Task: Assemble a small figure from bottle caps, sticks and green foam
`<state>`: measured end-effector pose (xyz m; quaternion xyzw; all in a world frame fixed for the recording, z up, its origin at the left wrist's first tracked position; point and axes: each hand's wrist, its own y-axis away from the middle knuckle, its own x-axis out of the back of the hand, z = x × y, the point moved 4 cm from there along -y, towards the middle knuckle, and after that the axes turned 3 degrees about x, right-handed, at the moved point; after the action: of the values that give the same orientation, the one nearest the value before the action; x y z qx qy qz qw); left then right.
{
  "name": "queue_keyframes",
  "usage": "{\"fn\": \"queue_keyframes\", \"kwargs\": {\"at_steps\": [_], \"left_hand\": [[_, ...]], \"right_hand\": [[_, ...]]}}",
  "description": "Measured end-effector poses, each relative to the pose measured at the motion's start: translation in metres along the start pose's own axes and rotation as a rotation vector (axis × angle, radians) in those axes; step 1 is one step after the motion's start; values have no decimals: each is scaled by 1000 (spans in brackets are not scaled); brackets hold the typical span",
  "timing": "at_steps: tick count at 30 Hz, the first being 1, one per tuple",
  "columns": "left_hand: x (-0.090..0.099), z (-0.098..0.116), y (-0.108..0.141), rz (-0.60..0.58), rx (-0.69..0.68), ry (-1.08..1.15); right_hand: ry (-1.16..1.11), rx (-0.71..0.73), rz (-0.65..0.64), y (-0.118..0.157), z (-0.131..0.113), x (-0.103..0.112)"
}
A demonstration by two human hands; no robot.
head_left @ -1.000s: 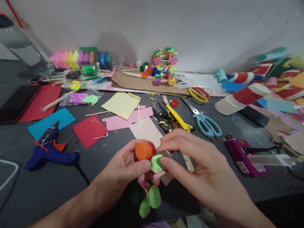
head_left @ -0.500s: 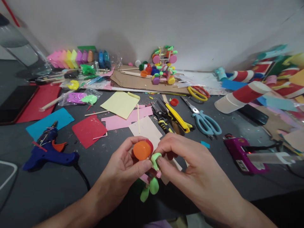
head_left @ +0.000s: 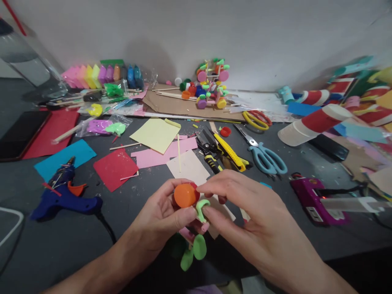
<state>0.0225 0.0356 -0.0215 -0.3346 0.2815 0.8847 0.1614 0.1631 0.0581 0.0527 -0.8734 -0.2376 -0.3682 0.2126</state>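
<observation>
My left hand [head_left: 167, 220] is wrapped round a small craft piece, with its thumb below an orange cap [head_left: 185, 195]. A curved light green clay strip [head_left: 201, 209] stands beside the cap, and the thumb of my right hand [head_left: 245, 212] touches its side. My right index finger reaches over the red part behind the cap. From the underside of the piece hang two green clay ovals [head_left: 199, 246] and some pink bits. My palm and fingers hide much of the piece's middle.
A blue glue gun [head_left: 67, 194] lies at the left. Ahead are coloured papers [head_left: 156, 134], a yellow cutter [head_left: 229, 151] and blue-handled scissors [head_left: 266, 159]. A similar colourful figure [head_left: 212, 83] stands near the wall. At the right are stacked cups [head_left: 295, 132] and a purple power block [head_left: 306, 200].
My right index finger has lifted away from the green strip and straightened somewhat. The held piece has shifted slightly right, and its green ovals hang a little lower.
</observation>
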Motion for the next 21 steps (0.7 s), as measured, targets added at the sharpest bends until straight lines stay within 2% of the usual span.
{"fn": "queue_keyframes", "kwargs": {"at_steps": [7,11,16,21], "left_hand": [[1,-3,0,-33,29,-43],[0,-2,1,-58,33,-58],[0,-3,2,-71,79,-60],[-1,-3,1,-76,70,-46]], "right_hand": [[15,111,-17,1,-4,2],[42,111,-18,1,-5,5],[17,95,-102,2,-5,5],[29,111,-86,1,-6,5]]}}
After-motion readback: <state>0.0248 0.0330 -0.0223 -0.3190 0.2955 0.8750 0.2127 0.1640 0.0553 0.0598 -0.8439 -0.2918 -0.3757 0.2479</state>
